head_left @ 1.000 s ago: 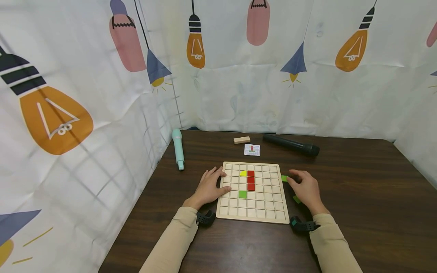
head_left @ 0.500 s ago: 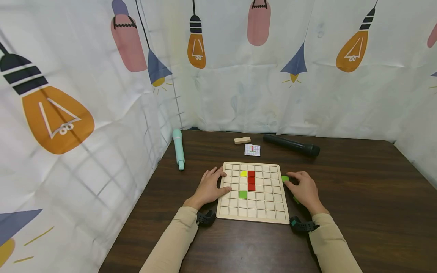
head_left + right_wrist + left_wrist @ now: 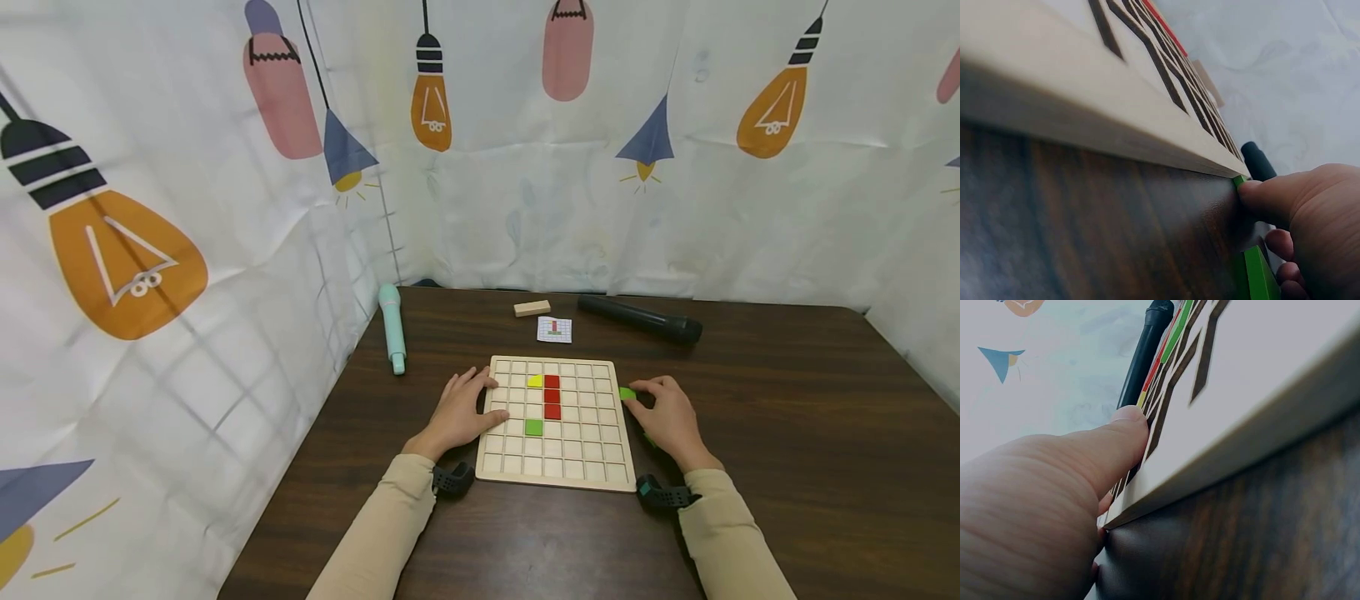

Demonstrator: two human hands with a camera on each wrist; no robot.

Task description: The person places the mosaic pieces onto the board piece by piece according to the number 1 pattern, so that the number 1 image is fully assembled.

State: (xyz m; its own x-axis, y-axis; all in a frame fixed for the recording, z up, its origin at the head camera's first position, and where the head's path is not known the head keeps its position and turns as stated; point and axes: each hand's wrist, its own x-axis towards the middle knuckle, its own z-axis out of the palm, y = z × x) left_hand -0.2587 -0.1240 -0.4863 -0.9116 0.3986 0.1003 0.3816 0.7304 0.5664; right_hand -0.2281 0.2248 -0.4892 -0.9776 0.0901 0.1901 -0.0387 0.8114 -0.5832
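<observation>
Pinching one green tile (image 3: 627, 392) beside the board (image 3: 556, 475), the right hand (image 3: 667, 419) covers a second; the left hand (image 3: 457, 412) rests flat on the board's left edge. Five tiles fill cells: three red (image 3: 551, 396), one yellow (image 3: 534, 381), one green (image 3: 532, 427).

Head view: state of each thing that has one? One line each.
left hand: flat, fingers resting on the grid board's left edge
right hand: fingertips on the green tile
green tile: on the table, beside the board's right edge
grid board: flat; one yellow, three red, one green tile seated
</observation>
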